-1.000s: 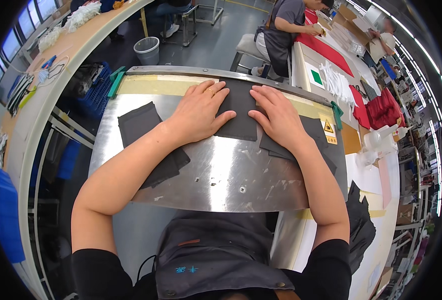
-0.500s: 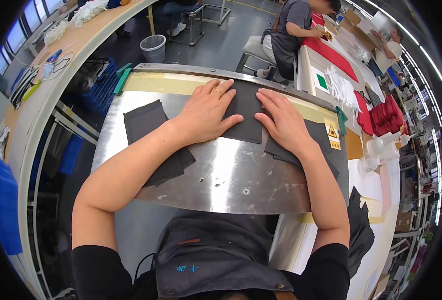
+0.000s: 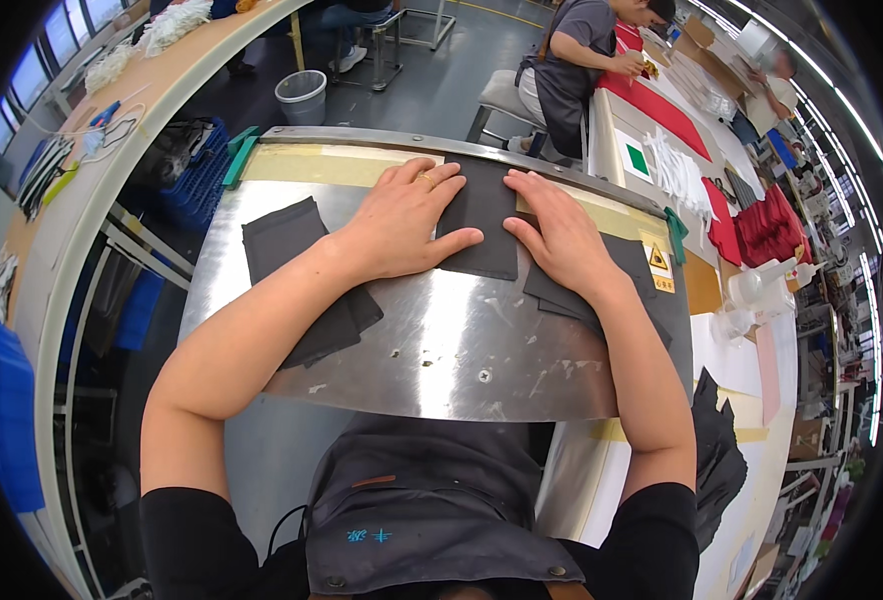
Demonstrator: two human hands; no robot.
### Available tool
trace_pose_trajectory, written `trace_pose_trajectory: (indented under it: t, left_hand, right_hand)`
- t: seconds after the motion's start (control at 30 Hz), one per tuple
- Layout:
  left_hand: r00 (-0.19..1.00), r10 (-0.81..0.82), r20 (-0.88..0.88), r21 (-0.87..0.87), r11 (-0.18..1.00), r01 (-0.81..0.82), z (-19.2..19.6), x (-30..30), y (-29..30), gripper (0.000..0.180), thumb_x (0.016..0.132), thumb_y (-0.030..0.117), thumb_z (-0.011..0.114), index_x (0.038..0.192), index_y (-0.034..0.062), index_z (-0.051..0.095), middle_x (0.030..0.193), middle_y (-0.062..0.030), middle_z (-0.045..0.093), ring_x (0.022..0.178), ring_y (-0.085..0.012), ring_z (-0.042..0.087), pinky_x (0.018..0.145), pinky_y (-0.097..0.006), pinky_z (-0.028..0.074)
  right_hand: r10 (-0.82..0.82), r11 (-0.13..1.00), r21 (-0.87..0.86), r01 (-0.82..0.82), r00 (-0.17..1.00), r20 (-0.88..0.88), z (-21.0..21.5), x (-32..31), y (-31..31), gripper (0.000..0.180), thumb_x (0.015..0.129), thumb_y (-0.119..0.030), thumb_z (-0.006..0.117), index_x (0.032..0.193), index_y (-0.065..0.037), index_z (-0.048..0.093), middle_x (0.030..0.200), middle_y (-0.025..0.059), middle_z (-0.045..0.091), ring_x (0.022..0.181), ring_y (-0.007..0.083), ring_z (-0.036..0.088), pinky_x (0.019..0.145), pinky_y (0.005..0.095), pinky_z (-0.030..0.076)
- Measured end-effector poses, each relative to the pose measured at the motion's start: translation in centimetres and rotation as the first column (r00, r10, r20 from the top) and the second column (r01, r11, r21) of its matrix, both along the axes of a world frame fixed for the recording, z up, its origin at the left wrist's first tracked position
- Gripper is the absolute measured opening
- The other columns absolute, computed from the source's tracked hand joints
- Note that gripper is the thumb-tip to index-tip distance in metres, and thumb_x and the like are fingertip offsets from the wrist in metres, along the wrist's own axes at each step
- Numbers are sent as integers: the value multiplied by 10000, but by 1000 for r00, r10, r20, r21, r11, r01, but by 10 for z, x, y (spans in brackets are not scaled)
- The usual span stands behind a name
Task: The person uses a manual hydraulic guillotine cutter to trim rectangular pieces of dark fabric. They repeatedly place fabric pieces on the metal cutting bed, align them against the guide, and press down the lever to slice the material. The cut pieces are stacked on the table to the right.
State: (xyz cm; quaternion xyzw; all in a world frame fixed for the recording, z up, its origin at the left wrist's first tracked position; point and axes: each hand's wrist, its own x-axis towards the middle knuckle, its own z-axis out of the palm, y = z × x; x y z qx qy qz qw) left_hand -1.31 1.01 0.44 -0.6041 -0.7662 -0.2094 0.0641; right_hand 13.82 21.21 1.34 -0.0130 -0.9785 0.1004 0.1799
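A black rectangular fabric piece lies flat on the shiny metal plate, its far end against the metal bar. My left hand rests along its left edge, fingers stretched forward and thumb reaching onto the cloth. On the opposite edge lies my right hand, fingers extended, thumb pointing inward. Both hands are open and press down without gripping. Beside my left forearm is a stack of black pieces, partly hidden by the arm. More black pieces lie partly under my right wrist.
Green clamps sit at the bar's ends. A white table with dark scraps stands to the right. A co-worker sits beyond at red fabric. A bin stands on the floor.
The whole view has shifted slightly. Both hands stay flat at the edges of the fabric piece, with barely any movement.
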Motion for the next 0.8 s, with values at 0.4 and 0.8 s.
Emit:
trace_pose_trajectory:
  t: [0.4, 0.8]
  left_hand:
    - [1000, -9, 0, -9, 1000, 9, 0, 3, -3, 712, 928, 515, 619, 1373, -32, 520, 1493, -181, 456, 1399, -377, 371, 1154, -463, 302]
    - [999, 18, -49, -26, 999, -19, 18, 5, -4, 533, 922, 423, 650, 1187, -39, 639, 1303, -185, 573, 1291, -374, 452, 1097, -438, 360]
  right_hand:
    - [17, 1000, 25, -16, 999, -37, 6, 6, -8, 438, 933, -307, 658, 1277, -39, 612, 1296, 118, 549, 1252, 302, 498, 1052, 406, 431]
    - [136, 991, 0, -136, 986, -93, 15, 4, -14, 328, 921, -327, 677, 1063, -31, 686, 1099, 131, 672, 1186, 316, 584, 1027, 407, 444]
